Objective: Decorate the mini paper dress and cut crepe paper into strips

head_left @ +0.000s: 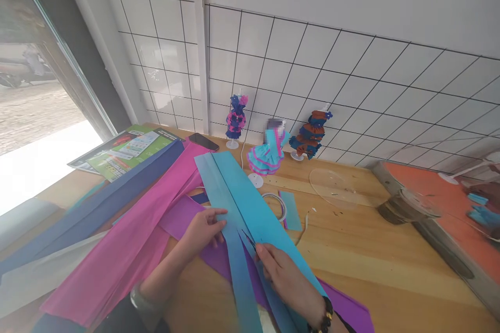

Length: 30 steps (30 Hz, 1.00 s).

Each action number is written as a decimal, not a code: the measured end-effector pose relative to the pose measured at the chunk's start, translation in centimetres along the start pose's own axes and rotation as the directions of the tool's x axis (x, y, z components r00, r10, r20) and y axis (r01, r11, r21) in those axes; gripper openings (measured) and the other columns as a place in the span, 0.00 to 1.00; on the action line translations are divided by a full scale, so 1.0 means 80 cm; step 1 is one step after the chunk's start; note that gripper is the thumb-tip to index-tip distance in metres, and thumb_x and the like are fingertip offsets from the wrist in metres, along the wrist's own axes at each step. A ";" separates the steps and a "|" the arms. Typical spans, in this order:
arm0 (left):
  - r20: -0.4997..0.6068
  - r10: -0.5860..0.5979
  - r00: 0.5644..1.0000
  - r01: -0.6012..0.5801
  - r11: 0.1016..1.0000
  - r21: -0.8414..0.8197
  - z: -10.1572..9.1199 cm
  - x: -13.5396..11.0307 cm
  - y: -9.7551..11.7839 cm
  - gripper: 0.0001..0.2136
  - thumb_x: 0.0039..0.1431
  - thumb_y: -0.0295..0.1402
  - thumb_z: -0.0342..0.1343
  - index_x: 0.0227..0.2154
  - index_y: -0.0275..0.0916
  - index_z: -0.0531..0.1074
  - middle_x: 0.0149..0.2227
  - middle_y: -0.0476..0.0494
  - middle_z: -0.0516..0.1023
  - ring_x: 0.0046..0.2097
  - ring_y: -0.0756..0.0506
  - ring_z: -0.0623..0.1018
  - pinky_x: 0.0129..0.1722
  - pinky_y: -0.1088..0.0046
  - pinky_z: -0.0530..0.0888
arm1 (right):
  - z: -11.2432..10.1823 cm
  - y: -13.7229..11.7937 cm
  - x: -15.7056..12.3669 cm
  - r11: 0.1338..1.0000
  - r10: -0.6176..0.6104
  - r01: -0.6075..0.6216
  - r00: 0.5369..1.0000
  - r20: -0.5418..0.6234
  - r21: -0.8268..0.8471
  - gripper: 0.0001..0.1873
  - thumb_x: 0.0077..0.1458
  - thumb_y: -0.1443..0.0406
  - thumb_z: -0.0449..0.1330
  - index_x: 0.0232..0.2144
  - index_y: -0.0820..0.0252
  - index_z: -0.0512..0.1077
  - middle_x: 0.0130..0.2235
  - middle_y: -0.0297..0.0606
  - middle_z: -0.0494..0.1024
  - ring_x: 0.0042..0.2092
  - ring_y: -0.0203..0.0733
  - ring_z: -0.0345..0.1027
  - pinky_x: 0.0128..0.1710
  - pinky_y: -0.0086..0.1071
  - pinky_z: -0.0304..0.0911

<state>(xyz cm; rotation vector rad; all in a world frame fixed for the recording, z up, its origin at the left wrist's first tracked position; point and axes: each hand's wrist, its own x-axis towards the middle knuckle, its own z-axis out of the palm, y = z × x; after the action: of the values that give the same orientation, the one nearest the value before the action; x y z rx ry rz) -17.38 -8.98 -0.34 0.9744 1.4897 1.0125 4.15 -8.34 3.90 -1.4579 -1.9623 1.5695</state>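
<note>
A long light blue crepe paper strip (216, 182) runs down the table toward me, slit lengthwise in its lower part. My right hand (279, 270) is closed around scissors (249, 239), whose blades lie in the slit; the handles are mostly hidden in my fingers. At the strip's left edge, my left hand (205, 226) is closed with thumb and fingers on the paper. A brighter turquoise sheet (250, 192) lies along the right side. Purple paper (183, 216) shows beneath both hands.
Pink paper (144, 218), dark blue paper (97, 203) and printed leaflets (128, 153) lie left. A tape roll (282, 208) sits right of the turquoise sheet. Three small dressed figures stand by the wall, the middle one in turquoise (267, 155). An orange surface (429, 192) is far right.
</note>
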 end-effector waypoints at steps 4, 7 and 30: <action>0.000 0.012 1.000 -0.012 1.000 0.021 0.002 -0.001 0.000 0.23 0.50 0.38 0.55 0.48 0.33 0.65 0.18 0.56 0.65 0.20 0.49 0.74 0.18 0.76 0.69 | 0.004 -0.003 0.009 0.984 0.175 -0.177 0.983 0.060 0.026 0.20 0.58 0.51 0.42 0.25 0.57 0.60 0.18 0.26 0.55 0.16 0.31 0.48 0.13 0.27 0.46; 0.008 0.006 1.000 -0.006 0.999 0.041 0.003 -0.001 0.001 0.23 0.50 0.38 0.54 0.48 0.32 0.65 0.16 0.56 0.66 0.17 0.51 0.71 0.18 0.77 0.67 | 0.005 -0.004 0.014 0.962 0.252 -0.264 0.956 0.153 0.068 0.20 0.59 0.52 0.39 0.25 0.57 0.59 0.15 0.24 0.56 0.12 0.30 0.47 0.09 0.24 0.45; -0.014 -0.001 1.000 0.002 0.998 0.057 0.003 -0.003 0.005 0.24 0.49 0.39 0.54 0.49 0.32 0.64 0.16 0.55 0.67 0.19 0.49 0.73 0.18 0.76 0.67 | 0.031 -0.011 0.058 0.938 0.228 -0.270 0.953 0.200 0.216 0.22 0.58 0.51 0.40 0.25 0.59 0.61 0.11 0.25 0.61 0.10 0.31 0.53 0.09 0.24 0.53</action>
<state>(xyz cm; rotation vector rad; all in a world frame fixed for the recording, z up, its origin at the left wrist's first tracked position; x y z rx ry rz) -17.09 -9.07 0.05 1.0084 1.5370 0.9824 -0.27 -6.11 1.90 -1.5629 -1.6431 2.0260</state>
